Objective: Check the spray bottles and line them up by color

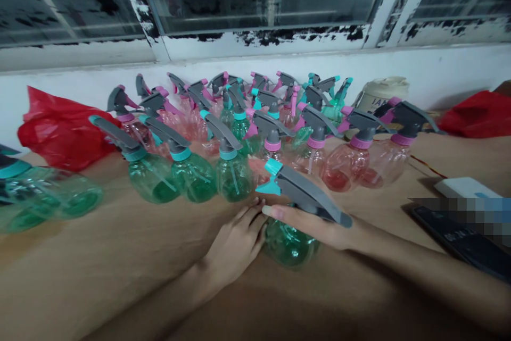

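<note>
Your right hand (319,230) is clamped around the upper part of the green spray bottle (290,248), thumb across the shoulder, other fingers hidden. The bottle is directly within this grip, just above or on the table (120,277); contact with the surface cannot be confirmed. Your left hand (233,248) lies immediately left of the grip, fingers together at the bottle's side; whether they press on it cannot be told.

Progress: the held bottle carries its grey-and-turquoise spray head (309,192). Beyond the grip, green bottles (195,179) and pink bottles (345,168) are grouped in rows, and every top you can make out there has a head fitted. Judged from this, most units are assembled and the held one is near completion; whether its head is fully tightened cannot be determined.

Markings: beyond and right of the grip, the pale container (383,91) shows the letters "JAM", the remainder being obscured. Nearer on the right, the dark device (447,229) displays digits too blurred to read reliably. No label is legible on the bottles.
</note>
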Available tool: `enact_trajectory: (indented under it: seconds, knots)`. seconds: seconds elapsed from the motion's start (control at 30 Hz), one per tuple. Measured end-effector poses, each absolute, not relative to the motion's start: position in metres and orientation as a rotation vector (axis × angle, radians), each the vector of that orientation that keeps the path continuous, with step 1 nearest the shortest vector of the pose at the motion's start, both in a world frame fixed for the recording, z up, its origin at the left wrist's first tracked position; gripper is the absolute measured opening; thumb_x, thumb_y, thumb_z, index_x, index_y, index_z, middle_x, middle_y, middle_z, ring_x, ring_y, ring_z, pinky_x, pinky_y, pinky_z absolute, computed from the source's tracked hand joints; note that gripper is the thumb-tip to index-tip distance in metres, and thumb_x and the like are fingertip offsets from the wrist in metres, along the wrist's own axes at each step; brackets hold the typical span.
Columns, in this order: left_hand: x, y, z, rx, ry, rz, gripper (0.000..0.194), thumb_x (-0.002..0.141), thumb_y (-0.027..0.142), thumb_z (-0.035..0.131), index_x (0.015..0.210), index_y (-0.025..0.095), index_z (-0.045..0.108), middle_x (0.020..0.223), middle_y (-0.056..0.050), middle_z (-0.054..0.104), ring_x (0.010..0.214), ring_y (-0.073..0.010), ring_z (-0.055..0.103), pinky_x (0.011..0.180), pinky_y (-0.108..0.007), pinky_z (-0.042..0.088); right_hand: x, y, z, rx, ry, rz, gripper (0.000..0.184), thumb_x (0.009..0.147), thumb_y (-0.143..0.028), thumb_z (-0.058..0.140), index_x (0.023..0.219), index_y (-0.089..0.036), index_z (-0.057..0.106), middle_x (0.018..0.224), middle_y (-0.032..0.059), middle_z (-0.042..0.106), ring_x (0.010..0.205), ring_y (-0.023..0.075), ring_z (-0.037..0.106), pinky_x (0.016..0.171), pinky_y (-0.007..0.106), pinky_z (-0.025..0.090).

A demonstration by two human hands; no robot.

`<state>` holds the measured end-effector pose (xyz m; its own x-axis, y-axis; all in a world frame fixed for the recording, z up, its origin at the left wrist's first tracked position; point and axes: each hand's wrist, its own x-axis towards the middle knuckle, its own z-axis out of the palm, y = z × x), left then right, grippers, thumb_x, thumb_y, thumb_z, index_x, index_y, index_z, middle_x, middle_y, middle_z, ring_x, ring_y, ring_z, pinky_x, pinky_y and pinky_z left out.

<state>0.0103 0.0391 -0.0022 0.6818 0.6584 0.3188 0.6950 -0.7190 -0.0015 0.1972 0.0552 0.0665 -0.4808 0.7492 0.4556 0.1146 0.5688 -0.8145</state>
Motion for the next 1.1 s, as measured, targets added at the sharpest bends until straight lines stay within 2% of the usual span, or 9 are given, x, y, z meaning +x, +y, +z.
enact_trajectory:
  seconds: [0.23,0.57,0.67,0.73,0.87,0.97,1.03,1.1]
  knots:
    - [0.0109,0.0380,-0.0018,-2.762,-1.154,-0.416,0.029,0.087,0.009,0.049,0.115,0.009,0.057,0.124,-0.016,0.059,0.107,-0.0263,0.061,0.091,-0.042,0.051,0.1971,0.0541,0.0678,-0.702,-1.963,0.930,0.022,0.082,-0.038,0.058,0.095,-0.020,0.058,0.088,0.0020,0.061,0.078,0.0151,0.057,0.071,0.032,0.050]
    - [0.0101,0.0386,-0.0030,-2.766,-1.154,-0.440,0.030,0.084,0.009,0.053,0.114,0.007,0.058,0.116,-0.017,0.063,0.102,-0.0271,0.062,0.085,-0.041,0.054,0.1967,0.0585,0.0688,-0.703,-1.959,0.886,0.013,0.080,-0.033,0.063,0.079,-0.021,0.058,0.077,-0.0014,0.057,0.070,0.0137,0.055,0.064,0.030,0.048]
    - [0.0105,0.0387,-0.0021,-2.766,-1.162,-0.423,0.026,0.085,0.009,0.052,0.110,0.008,0.060,0.113,-0.017,0.063,0.103,-0.0280,0.062,0.084,-0.042,0.055,0.1968,0.0585,0.0688,-0.665,-1.960,0.969,0.014,0.080,-0.030,0.063,0.091,-0.021,0.063,0.092,0.0014,0.064,0.080,0.0155,0.060,0.072,0.030,0.049]
    - [0.0109,0.0387,-0.0010,-2.772,-1.172,-0.429,0.021,0.086,0.010,0.050,0.104,0.010,0.061,0.112,-0.016,0.064,0.105,-0.0281,0.061,0.085,-0.043,0.054,0.1967,0.0575,0.0685,-0.639,-1.929,1.032,0.018,0.082,-0.030,0.061,0.098,-0.022,0.063,0.098,0.0019,0.065,0.080,0.0143,0.061,0.071,0.029,0.049]
    - [0.0112,0.0387,-0.0002,-2.793,-1.153,-0.472,0.017,0.086,0.008,0.047,0.093,0.012,0.062,0.115,-0.014,0.063,0.114,-0.0279,0.056,0.090,-0.042,0.052,0.1976,0.0532,0.0703,-0.646,-1.906,0.964,0.009,0.086,-0.029,0.058,0.083,-0.021,0.060,0.073,-0.0037,0.058,0.063,0.0095,0.054,0.061,0.025,0.044]
    - [0.0109,0.0387,-0.0016,-2.785,-1.104,-0.519,0.020,0.087,0.006,0.045,0.097,0.012,0.062,0.118,-0.014,0.062,0.119,-0.0280,0.053,0.093,-0.043,0.050,0.1989,0.0508,0.0724,-0.625,-1.934,0.931,0.011,0.085,-0.028,0.059,0.078,-0.020,0.058,0.069,-0.0047,0.053,0.063,0.0092,0.052,0.061,0.025,0.044]
    - [0.0106,0.0386,-0.0026,-2.783,-1.104,-0.525,0.023,0.088,0.006,0.044,0.103,0.011,0.061,0.120,-0.015,0.061,0.118,-0.0278,0.054,0.093,-0.043,0.050,0.1989,0.0509,0.0719,-0.631,-1.928,0.979,0.009,0.085,-0.030,0.059,0.084,-0.021,0.060,0.075,-0.0029,0.058,0.066,0.0106,0.056,0.063,0.026,0.046]
    - [0.0104,0.0387,-0.0034,-2.784,-1.141,-0.502,0.025,0.089,0.008,0.045,0.109,0.010,0.060,0.120,-0.015,0.061,0.113,-0.0271,0.057,0.092,-0.042,0.051,0.1981,0.0522,0.0695,-0.640,-1.907,1.005,0.015,0.083,-0.031,0.061,0.096,-0.022,0.062,0.087,-0.0002,0.064,0.073,0.0127,0.060,0.068,0.027,0.049]
